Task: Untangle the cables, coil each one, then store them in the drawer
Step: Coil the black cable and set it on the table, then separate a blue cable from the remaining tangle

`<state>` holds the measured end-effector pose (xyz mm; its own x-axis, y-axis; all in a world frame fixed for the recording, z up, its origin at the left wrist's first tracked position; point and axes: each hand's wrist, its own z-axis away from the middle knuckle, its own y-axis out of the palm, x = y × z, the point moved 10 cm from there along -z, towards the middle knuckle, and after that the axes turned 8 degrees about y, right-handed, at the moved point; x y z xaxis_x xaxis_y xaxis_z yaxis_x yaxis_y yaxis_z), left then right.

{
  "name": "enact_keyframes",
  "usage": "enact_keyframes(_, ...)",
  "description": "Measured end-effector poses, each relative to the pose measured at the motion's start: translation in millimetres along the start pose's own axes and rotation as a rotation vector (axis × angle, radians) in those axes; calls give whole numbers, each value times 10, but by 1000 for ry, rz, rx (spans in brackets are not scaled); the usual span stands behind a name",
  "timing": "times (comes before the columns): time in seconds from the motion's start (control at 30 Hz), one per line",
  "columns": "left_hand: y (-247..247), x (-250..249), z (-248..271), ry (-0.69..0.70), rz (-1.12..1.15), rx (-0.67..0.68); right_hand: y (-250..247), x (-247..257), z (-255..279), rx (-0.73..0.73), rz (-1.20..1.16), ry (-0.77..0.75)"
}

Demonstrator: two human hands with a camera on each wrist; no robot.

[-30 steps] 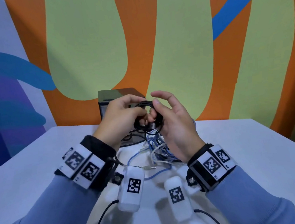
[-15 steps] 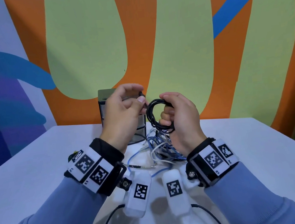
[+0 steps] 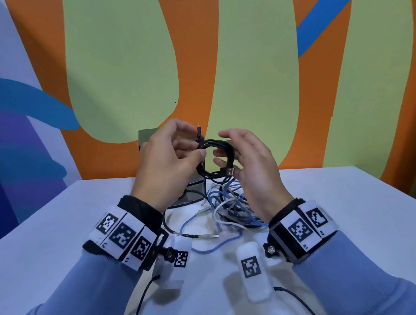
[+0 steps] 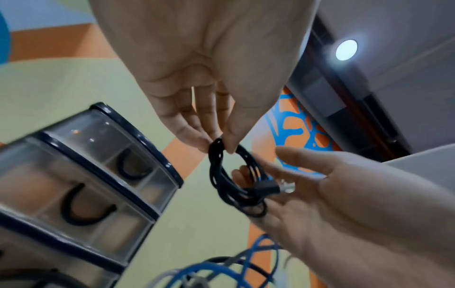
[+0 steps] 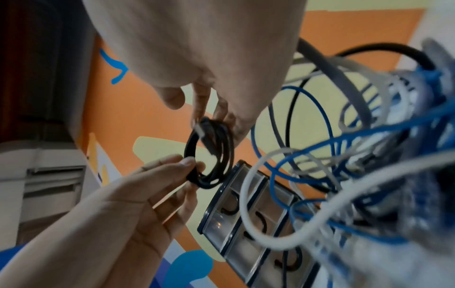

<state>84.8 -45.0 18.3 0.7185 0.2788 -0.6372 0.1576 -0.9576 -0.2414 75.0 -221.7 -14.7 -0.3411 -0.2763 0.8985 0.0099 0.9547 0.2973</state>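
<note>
A small coil of black cable (image 3: 222,144) (image 4: 216,171) (image 5: 191,148) is held up in the air above the table. My left hand (image 3: 200,153) (image 4: 221,146) (image 5: 194,165) pinches its left side between thumb and fingers. My right hand (image 3: 220,145) (image 4: 258,161) (image 5: 189,109) is open, its straight fingers touching the coil's right side, thumb apart. A USB plug (image 3: 230,171) (image 4: 270,188) hangs at the coil's lower edge and a small plug (image 3: 199,131) sticks up. A tangle of blue, white and black cables (image 3: 230,206) (image 5: 344,155) lies beneath.
A small drawer unit (image 3: 147,135) (image 4: 98,165) (image 5: 246,204) with clear fronts and dark U-shaped handles stands behind my left hand, against the painted wall. Its drawers look closed. The white table (image 3: 364,217) extends to both sides. White tagged pods (image 3: 253,268) hang below my wrists.
My left hand has moved from the cable end to pinch the coil's left side. My right hand has uncurled its fingers from the coil and now only touches it.
</note>
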Motion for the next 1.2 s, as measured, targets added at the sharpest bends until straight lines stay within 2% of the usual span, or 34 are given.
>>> enact_keyframes(0.1, -171, 30, 7, 13, -97, -48, -39, 201, 41, -63, 443, -200)
enact_keyframes(0.17, -362, 152, 26, -27, -169, -64, -39, 216, 55, -81, 747, -265)
enact_keyframes(0.3, -861, 479, 84, -183, -322, -67, -47, -216, -27, 134, 1339, -32)
enact_keyframes(0.37, -1148, 642, 150, -296, -366, -77, -50, -378, -27, 210, 1524, 35)
enact_keyframes(0.5, -1630, 1005, 280, -516, -440, -119, -110, -373, -35, 167, 1474, 95)
enact_keyframes(0.67, -2022, 1442, 367, -717, -541, -168, -169, -340, 4, 116, 1405, 137)
enact_keyframes(0.7, -2049, 1504, 376, -741, -581, -157, -172, -337, 1, 106, 1399, 136)
enact_keyframes(0.83, -1981, 1737, 353, -805, -753, 39, -192, -342, -26, 78, 1405, 148)
enact_keyframes(1.0, -1715, 1492, 264, -770, -1020, 317, -303, -317, -76, 0, 1287, 154)
enact_keyframes(1.07, -1635, 1291, 178, -662, -1076, 301, -333, -309, -71, -2, 1225, 156)
enact_keyframes(1.1, -1571, 1138, 118, -580, -1053, 235, -351, -305, -71, -3, 1187, 154)
enact_keyframes(1.17, -1303, 786, 34, -381, -891, 115, -407, -301, -94, -5, 1089, 142)
enact_keyframes(1.2, -1069, 623, 19, -300, -777, 136, -446, -294, -109, -12, 1035, 135)
